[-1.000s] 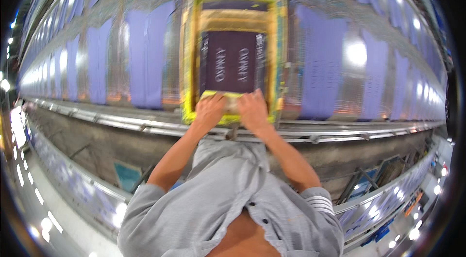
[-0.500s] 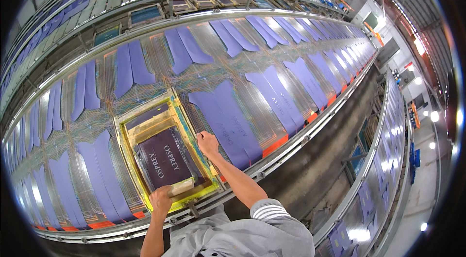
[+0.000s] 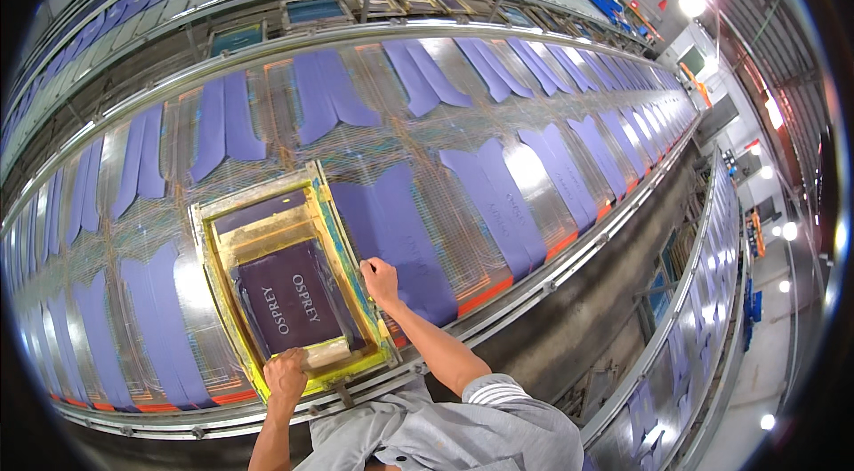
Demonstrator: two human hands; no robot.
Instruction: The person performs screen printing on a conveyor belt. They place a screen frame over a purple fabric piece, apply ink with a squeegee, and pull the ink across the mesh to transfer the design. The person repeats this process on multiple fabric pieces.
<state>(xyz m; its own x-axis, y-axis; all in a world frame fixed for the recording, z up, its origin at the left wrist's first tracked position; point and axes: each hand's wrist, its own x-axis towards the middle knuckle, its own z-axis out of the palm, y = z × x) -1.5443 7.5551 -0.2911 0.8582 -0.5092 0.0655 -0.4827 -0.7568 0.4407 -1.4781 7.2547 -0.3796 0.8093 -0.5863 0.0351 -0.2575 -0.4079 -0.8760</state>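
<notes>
A screen printing frame point(image 3: 221, 293) with a yellow-stained rim is in front of me on the long printing table. Its dark mesh point(image 3: 311, 326) bears light lettering. My left hand point(image 3: 286, 374) is closed at the left end of a pale squeegee point(image 3: 327, 353), over the frame's near left corner; whether it also grips the rim is hidden. My right hand point(image 3: 379, 281) has its fingers curled on the frame's right side. Just right of the frame, partly covered by it, lies a purple fabric panel point(image 3: 405, 244) with faint lettering.
Purple panels lie in two rows along the table; one point(image 3: 165, 329) is left of the frame. A metal rail point(image 3: 498, 315) edges the near side. Another table with panels point(image 3: 685, 355) stands at right beyond an aisle. More frames point(image 3: 313, 10) rest under the far table.
The frame has shifted right along the table, with both hands and the squeegee moving along; it now overlaps the left edge of the right-hand panel. The view has moved a little too.
</notes>
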